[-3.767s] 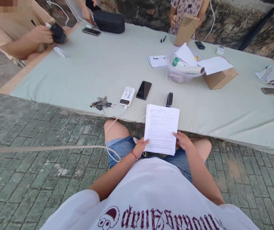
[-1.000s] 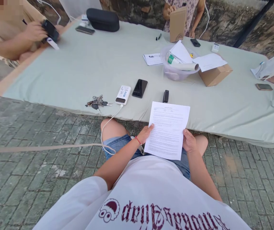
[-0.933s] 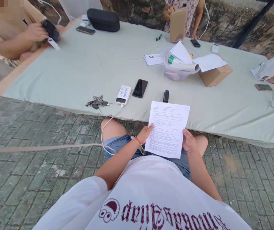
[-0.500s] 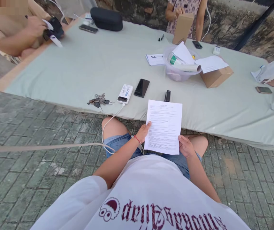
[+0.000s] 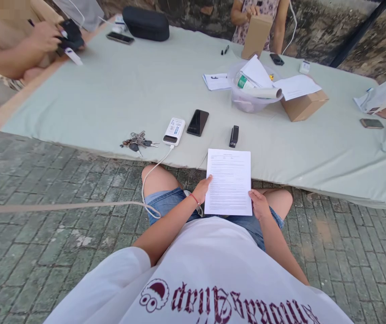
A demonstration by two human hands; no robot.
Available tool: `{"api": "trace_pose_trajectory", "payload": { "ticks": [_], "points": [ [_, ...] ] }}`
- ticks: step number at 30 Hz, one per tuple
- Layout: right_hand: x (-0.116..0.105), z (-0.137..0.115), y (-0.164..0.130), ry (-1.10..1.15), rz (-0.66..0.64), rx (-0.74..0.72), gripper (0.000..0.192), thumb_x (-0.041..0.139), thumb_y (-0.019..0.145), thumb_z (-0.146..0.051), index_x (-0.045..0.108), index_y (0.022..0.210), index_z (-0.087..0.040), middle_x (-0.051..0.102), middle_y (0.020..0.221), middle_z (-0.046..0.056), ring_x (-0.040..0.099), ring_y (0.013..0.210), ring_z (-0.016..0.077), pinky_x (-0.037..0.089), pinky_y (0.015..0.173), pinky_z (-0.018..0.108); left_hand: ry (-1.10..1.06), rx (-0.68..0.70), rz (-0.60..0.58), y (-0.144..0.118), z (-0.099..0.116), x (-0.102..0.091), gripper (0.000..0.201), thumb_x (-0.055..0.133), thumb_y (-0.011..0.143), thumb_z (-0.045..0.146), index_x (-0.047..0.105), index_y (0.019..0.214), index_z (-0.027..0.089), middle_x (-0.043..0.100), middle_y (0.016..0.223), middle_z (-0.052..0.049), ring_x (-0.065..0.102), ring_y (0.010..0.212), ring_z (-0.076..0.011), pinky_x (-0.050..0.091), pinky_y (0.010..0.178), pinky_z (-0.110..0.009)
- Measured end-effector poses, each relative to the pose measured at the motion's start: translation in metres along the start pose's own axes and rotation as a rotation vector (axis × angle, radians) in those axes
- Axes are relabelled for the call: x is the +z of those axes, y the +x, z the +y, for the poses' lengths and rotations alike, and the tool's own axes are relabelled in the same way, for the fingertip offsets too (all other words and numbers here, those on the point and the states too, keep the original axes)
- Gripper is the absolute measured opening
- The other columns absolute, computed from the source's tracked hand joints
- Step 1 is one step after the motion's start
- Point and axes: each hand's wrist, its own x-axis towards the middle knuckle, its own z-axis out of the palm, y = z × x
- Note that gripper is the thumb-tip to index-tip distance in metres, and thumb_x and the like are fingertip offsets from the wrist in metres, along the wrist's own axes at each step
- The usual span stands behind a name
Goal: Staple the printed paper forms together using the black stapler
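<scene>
A printed sheet of paper [image 5: 229,182] is held over my lap, its top edge overlapping the near edge of the table. My left hand [image 5: 202,189] pinches its left side, thumb on top. On the opposite side my right hand [image 5: 259,201] grips the right edge the same way. Whether more sheets lie beneath it, I cannot tell. Just beyond the paper a black stapler [image 5: 234,136] rests on the table. To its left lie a black phone [image 5: 198,123], a white power bank [image 5: 174,132] with a cable plugged in, and a bunch of keys [image 5: 138,142].
A clear plastic bowl [image 5: 247,104] holds papers and a bottle, beside a cardboard box [image 5: 306,107] on the pale-covered table [image 5: 112,99]. A black case [image 5: 145,23] lies at the far left. Other people sit at the left, far side and right, their hands on things.
The paper has tipped flatter and dropped slightly toward me, uncovering the whole stapler. Both hands keep their hold on it. The view has shifted a little.
</scene>
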Motion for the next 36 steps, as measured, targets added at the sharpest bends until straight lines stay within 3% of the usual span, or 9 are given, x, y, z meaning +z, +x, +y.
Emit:
{"api": "trace_pose_trajectory", "payload": {
  "ticks": [7,13,18,21,31,36],
  "points": [
    [-0.006,0.010,0.000,0.001,0.033,0.029,0.037,0.088,0.073,-0.048,0.078,0.101,-0.026,0.081,0.097,0.003,0.077,0.090,0.0252,0.065,0.081,0.040,-0.027,0.150,0.085,-0.001,-0.006,-0.004,0.055,0.092,0.061,0.059,0.071,0.089,0.015,0.078,0.087,-0.007,0.073,0.091,-0.0254,0.054,0.091,-0.041],
    [-0.007,0.007,0.002,0.059,0.036,0.049,0.039,0.091,0.069,-0.049,0.077,0.097,-0.025,0.081,0.095,0.004,0.077,0.090,0.0279,0.065,0.082,0.043,-0.085,0.118,0.045,-0.001,-0.002,0.002,0.052,0.090,0.067,0.053,0.067,0.093,0.015,0.077,0.091,-0.007,0.073,0.088,-0.0235,0.055,0.088,-0.040],
    [-0.002,-0.006,-0.002,0.134,0.041,0.062,0.043,0.094,0.061,-0.047,0.076,0.091,-0.023,0.081,0.089,0.005,0.078,0.086,0.0290,0.065,0.081,0.044,-0.131,0.093,-0.006,0.003,0.003,0.010,0.043,0.092,0.067,0.044,0.066,0.087,0.016,0.075,0.082,-0.004,0.073,0.083,-0.0218,0.055,0.087,-0.039],
    [-0.003,-0.015,-0.001,0.150,0.075,0.060,0.042,0.095,0.056,-0.045,0.074,0.085,-0.023,0.080,0.086,0.004,0.077,0.085,0.0298,0.066,0.080,0.046,-0.122,0.092,-0.026,0.007,0.006,0.018,0.042,0.091,0.069,0.045,0.068,0.089,0.016,0.077,0.089,-0.007,0.073,0.086,-0.0223,0.055,0.086,-0.038],
    [-0.015,-0.028,0.017,0.143,0.057,0.054,0.037,0.093,0.061,-0.041,0.076,0.088,-0.022,0.081,0.091,0.004,0.077,0.090,0.0291,0.065,0.082,0.043,-0.049,0.109,0.051,0.017,0.017,0.038,0.042,0.088,0.070,0.048,0.070,0.087,0.016,0.078,0.088,-0.008,0.073,0.089,-0.0251,0.054,0.092,-0.043],
    [-0.014,-0.032,0.024,0.126,0.030,0.049,0.035,0.090,0.063,-0.040,0.075,0.090,-0.022,0.081,0.093,0.004,0.077,0.090,0.0292,0.065,0.079,0.042,-0.073,0.122,0.063,0.017,0.023,0.042,0.042,0.090,0.068,0.047,0.070,0.088,0.015,0.077,0.085,-0.007,0.071,0.083,-0.0220,0.054,0.086,-0.038]
  ]
}}
